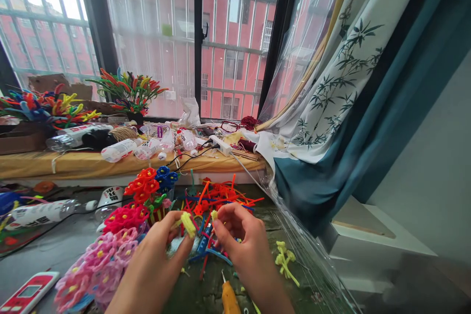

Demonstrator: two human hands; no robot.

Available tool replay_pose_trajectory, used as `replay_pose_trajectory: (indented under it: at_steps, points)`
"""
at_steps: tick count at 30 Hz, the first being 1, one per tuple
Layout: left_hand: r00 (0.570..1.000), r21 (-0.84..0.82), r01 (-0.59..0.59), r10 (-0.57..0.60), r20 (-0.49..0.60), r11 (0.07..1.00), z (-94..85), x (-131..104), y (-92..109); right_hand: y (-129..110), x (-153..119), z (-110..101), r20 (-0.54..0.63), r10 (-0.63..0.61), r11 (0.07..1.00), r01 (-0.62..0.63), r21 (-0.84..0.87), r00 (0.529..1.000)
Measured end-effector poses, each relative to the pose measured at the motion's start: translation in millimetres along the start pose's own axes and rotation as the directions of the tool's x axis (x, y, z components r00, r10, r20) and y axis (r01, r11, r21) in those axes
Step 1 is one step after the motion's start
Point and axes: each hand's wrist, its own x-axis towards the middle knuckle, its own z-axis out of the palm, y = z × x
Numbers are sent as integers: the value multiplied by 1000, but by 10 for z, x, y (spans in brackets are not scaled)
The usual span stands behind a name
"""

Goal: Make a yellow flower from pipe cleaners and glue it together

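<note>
My left hand (pixel 162 248) pinches a folded pale-yellow pipe cleaner (pixel 188 224) between thumb and forefinger, above the middle of the table. Close beside it, my right hand (pixel 241 240) is closed with its fingertips on a small yellow piece (pixel 214 214), which looks like the same fuzzy stuff. Whether the two yellow bits are joined I cannot tell. Below my right wrist lies an awl with an orange-yellow handle (pixel 230 298), its thin metal tip pointing away from me. A small bundle of yellow pipe-cleaner pieces (pixel 285 261) rests to the right of my right hand.
Pink pipe-cleaner flowers (pixel 99 267) and red ones (pixel 144 184) stand at the left. Loose red pipe cleaners (pixel 221 195) are heaped behind my hands. A red-and-white device (pixel 31 292) lies front left. Plastic bottles (pixel 119 150) and a power strip (pixel 220 145) line the sill. Clear plastic sheeting borders the right.
</note>
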Motion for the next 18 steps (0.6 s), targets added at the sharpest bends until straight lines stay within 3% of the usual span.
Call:
replay_pose_trajectory:
  at_steps: [2,7,12,18]
  points:
    - [1000,-51,3,-2,24,999,26,-6,49,8,-3,14,2,6,1000,-7,21,1000]
    - [999,-17,23,-24,-44,1000,54,0,120,31,10,16,-32,-14,1000,14,10,999]
    - [990,6,-138,138,-15,990,30,6,225,-4,21,-2,-54,-62,996,58,-70,997]
    - [944,-5,-310,307,-122,951,17,-17,295,-62,4,18,-63,-123,983,112,-145,990]
